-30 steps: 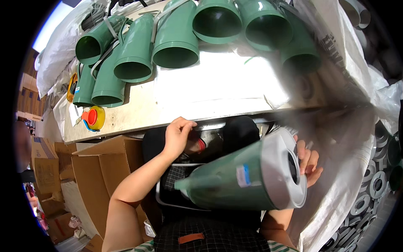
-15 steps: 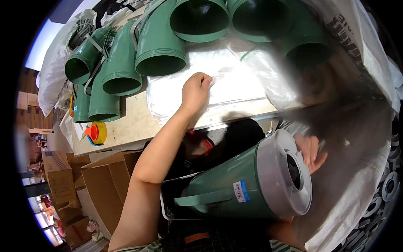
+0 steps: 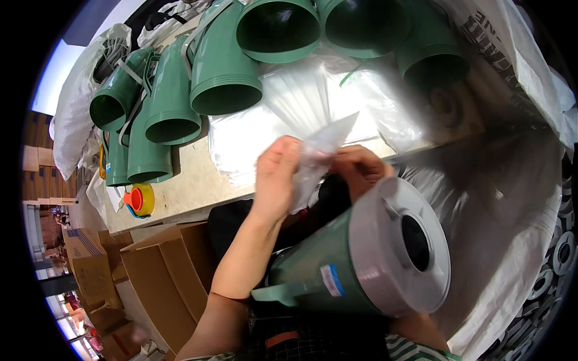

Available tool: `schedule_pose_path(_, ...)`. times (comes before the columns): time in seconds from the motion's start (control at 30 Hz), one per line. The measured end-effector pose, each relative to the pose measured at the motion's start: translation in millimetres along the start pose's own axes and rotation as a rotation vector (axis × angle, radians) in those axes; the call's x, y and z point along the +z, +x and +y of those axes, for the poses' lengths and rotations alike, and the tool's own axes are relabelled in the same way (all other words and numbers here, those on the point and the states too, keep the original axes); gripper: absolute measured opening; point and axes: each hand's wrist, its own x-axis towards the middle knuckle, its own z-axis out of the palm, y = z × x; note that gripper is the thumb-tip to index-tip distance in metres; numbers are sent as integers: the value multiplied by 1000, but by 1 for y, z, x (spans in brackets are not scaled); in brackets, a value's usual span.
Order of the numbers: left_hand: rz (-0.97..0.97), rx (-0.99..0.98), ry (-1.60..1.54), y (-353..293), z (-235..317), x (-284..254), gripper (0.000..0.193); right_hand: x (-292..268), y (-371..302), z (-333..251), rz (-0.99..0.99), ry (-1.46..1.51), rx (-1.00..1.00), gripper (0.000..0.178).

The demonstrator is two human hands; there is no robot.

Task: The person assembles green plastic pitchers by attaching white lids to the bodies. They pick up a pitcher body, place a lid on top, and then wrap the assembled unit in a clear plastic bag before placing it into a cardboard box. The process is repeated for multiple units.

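In front of my chest, my left hand (image 3: 278,171) is closed on a clear plastic bag (image 3: 322,144), which stands up crumpled between my hands. The fingers of my right hand (image 3: 361,165) are bent and pinched at the bag's other side; the exact grip is partly hidden. Below them, a green jug body (image 3: 310,265) with a handle and a blue-and-white label lies tilted across my lap. Its grey ring-shaped end (image 3: 400,246), with a round dark hole, faces right. Beyond my hands, a stack of flat clear bags (image 3: 235,138) lies on the table, its upper sheets fanned.
Several open green jug bodies (image 3: 226,78) line the table's far side. A yellow and red tape roll (image 3: 141,200) sits at the table's (image 3: 180,195) left edge. Open cardboard boxes (image 3: 162,271) stand lower left. A white sack (image 3: 506,307) and grey rings (image 3: 563,253) lie at right.
My left hand has lifted a bag off the stack and drawn it nearer. My right hand has come from beside the jug's grey end to the bag. The jug has shifted slightly.
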Motion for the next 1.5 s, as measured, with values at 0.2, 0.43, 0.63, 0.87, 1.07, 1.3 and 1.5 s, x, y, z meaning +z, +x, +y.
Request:
schedule_pose_path(0.2, -62, -53, 99, -15, -13, 3, 25, 4, -23, -15, -31, -71, 241, 10)
schedule_pose_path(0.43, 27, -71, -158, -23, 4, 15, 23, -6, -20, 10, 98, 117, -336, 16)
schedule_pose_path(0.63, -121, 124, 433, -30, -12, 17, 26, -56, -10, 3, 151, 226, 13, 2)
schedule_pose_path(0.87, -518, 67, 622, -38, 72, 9, 30, -78, -44, -109, 462, -52, 90, 12)
schedule_pose_path(1.07, -781, 808, 545, -99, 98, 12, 19, -79, -146, -91, 442, -151, 304, 14)
schedule_pose_path(1.3, -186, 454, 1126, -280, 36, -151, 11, -30, -249, -31, -214, -325, 876, 37)
schedule_pose_path(1.5, -532, 117, 1452, -384, -15, -130, 24, 126, -201, -25, -784, -121, 629, 60)
